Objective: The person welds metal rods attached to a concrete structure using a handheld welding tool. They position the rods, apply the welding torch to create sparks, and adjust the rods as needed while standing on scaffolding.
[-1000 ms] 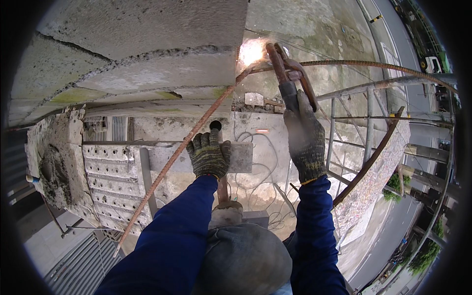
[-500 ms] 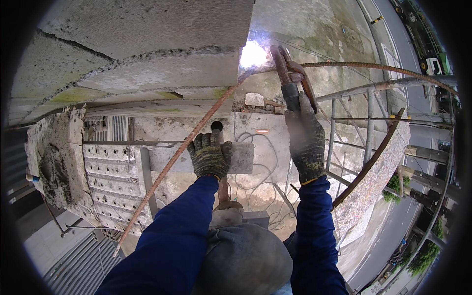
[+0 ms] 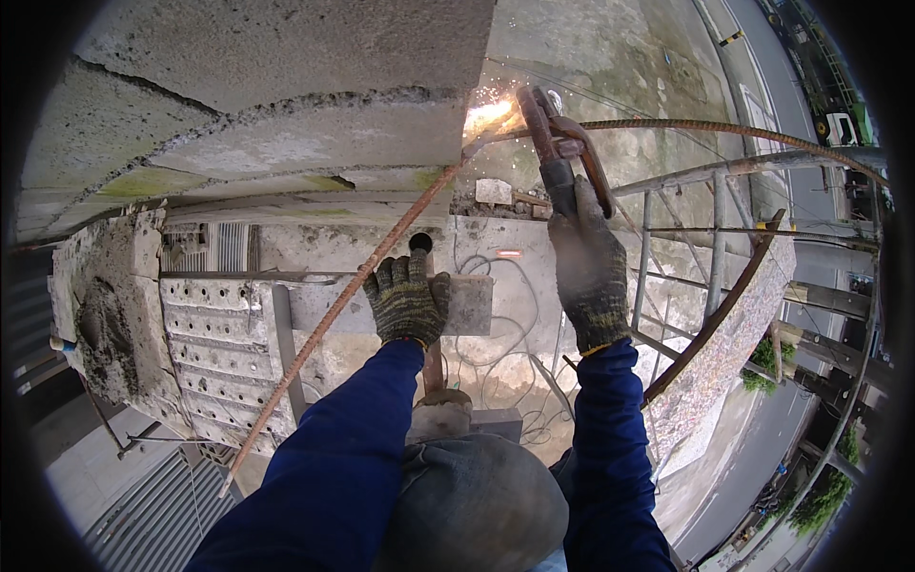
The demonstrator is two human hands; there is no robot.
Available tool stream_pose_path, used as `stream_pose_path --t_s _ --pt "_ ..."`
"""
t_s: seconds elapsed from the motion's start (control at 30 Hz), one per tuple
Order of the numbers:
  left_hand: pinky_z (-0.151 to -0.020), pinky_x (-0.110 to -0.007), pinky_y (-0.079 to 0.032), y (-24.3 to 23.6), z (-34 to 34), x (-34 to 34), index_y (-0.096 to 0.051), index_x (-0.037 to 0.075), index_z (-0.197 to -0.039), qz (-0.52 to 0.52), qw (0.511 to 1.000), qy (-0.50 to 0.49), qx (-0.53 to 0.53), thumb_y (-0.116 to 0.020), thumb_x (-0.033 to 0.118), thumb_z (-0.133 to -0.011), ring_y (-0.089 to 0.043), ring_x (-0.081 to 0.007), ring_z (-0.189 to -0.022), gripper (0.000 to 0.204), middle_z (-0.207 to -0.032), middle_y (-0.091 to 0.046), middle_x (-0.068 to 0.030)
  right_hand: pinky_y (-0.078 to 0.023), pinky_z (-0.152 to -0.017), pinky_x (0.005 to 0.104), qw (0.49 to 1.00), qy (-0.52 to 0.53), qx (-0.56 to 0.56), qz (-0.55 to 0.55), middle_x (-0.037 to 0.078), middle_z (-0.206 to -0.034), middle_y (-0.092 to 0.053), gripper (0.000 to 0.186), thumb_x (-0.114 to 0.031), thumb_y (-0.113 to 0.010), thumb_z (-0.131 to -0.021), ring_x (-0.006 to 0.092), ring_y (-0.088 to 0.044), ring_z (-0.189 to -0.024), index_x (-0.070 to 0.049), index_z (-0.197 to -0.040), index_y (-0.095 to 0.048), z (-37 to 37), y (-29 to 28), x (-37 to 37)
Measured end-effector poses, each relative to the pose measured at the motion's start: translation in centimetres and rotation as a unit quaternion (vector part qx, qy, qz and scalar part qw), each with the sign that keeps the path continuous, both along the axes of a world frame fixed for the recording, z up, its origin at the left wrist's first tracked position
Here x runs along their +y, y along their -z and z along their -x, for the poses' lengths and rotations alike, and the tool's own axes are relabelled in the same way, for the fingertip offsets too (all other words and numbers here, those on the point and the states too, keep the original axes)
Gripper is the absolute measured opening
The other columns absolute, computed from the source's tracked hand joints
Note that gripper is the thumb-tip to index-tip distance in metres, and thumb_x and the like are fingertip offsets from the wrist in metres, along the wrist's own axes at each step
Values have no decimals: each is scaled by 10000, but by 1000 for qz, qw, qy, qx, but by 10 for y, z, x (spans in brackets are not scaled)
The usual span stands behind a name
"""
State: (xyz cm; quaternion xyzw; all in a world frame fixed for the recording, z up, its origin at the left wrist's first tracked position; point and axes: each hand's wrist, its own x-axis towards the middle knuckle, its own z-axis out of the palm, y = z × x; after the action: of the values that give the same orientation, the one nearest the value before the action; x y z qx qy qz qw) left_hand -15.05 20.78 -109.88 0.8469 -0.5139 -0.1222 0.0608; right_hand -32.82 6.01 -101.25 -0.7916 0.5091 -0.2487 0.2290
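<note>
In a dark striped work glove, my right hand [image 3: 591, 272] is closed round the black grip of a welding electrode holder [image 3: 553, 153]. Orange sparks [image 3: 491, 114] fly beyond the holder's tip, where a rusty rebar [image 3: 410, 214] meets another ribbed rebar [image 3: 705, 125] near the concrete corner. My gloved left hand [image 3: 410, 300] lies palm down with fingers apart, over a pipe [image 3: 434, 372] whose dark round end shows past the fingertips. Its outer fingers are close beside the slanting rusty rebar; whether they touch it I cannot tell.
A cracked concrete wall [image 3: 267, 143] fills the upper left. Metal scaffold bars [image 3: 715, 238] and a curved rusty strip [image 3: 715, 324] stand at the right, with a road below. Loose cables [image 3: 519, 334] coil beneath my hands. A perforated panel [image 3: 219, 334] lies at left.
The white-blue glare at the joint has dropped to a smaller orange glow with scattered sparks. My right hand and the electrode holder have shifted slightly left; my left hand stays put.
</note>
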Motion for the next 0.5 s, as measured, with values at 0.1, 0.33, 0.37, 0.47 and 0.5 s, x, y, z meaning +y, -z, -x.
stream_pose_path --t_s 0.1,0.33,0.37,0.47,0.5 --pt "-1103 -649 -220 -2 -2 1 -517 58 -1339 14 1000 0 -14 -543 396 -901 -484 -370 -1172 554 -1177 -564 -169 -539 -754 464 1000 -10 5 6 242 -1047 -689 465 -258 -616 -978 385 -701 -902 -119 -1408 -508 0 -3 -2" --pt "-1089 -644 -230 -1 -2 2 -525 68 -1312 15 1000 1 -2 -557 392 -892 -486 -362 -1154 532 -1143 -564 -152 -528 -809 496 999 5 -35 -28 255 -1094 -672 460 -262 -612 -973 428 -671 -974 -107 -1394 -512 -8 -18 -4" --pt "-1087 -644 -231 0 -1 1 -525 71 -1309 17 1000 5 6 -562 390 -888 -487 -359 -1149 529 -1135 -564 -149 -527 -813 499 999 2 -30 -20 259 -1099 -669 462 -264 -613 -971 438 -664 -980 -112 -1396 -512 -8 -18 -5" --pt "-1084 -642 -230 2 0 2 -524 84 -1305 25 1000 11 -7 -582 382 -875 -485 -351 -1137 527 -1121 -561 -142 -524 -821 507 1000 -5 -23 -9 269 -1113 -660 466 -267 -616 -967 459 -649 -992 -125 -1398 -511 -11 -19 -6" --pt "-1084 -642 -229 3 0 2 -524 88 -1305 28 999 12 -17 -590 380 -871 -485 -348 -1134 527 -1118 -561 -140 -523 -820 510 1000 1 -20 -9 272 -1117 -658 466 -267 -618 -965 462 -647 -992 -130 -1397 -512 -12 -20 -5"
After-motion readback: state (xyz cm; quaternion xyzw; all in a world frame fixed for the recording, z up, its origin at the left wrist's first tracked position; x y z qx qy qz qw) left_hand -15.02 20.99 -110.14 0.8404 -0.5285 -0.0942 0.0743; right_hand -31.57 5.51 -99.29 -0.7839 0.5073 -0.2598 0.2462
